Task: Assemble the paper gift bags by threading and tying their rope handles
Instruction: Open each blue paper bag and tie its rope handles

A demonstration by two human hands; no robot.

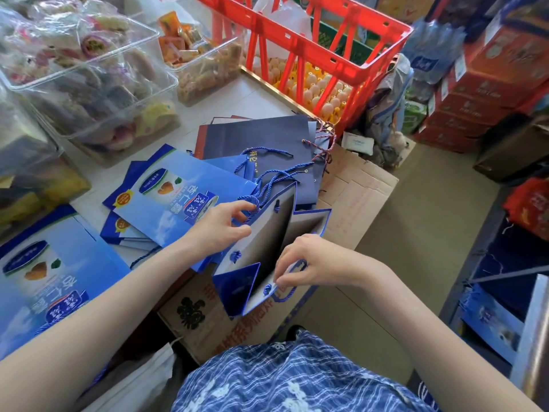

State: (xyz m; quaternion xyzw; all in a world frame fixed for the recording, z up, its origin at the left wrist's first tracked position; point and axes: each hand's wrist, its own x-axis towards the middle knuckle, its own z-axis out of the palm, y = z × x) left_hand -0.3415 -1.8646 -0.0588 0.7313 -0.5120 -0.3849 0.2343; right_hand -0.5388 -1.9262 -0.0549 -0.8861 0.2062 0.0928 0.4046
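On the white counter (246,93) lie blue bags with unreadable Chinese print; left hand (221,224) grips the open bag (267,233), right hand (309,266) pinches its rope handle (286,295).

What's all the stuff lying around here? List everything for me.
Open gift bag: one, blue with grey inside, held between the hands.
Rope handle: one, blue, at the bag's near edge.
Flat light-blue bags: several, on the white table.
Navy bags: a stack, beyond the open bag.
Red crate: one, top centre.
Eggs: many, pale, on yellow trays behind the crate.
Clear snack tubs: several, top left.
Cardboard box: one, brown, under the bags.
Left hand: grips the bag's far edge.
Right hand: pinches the rope handle.
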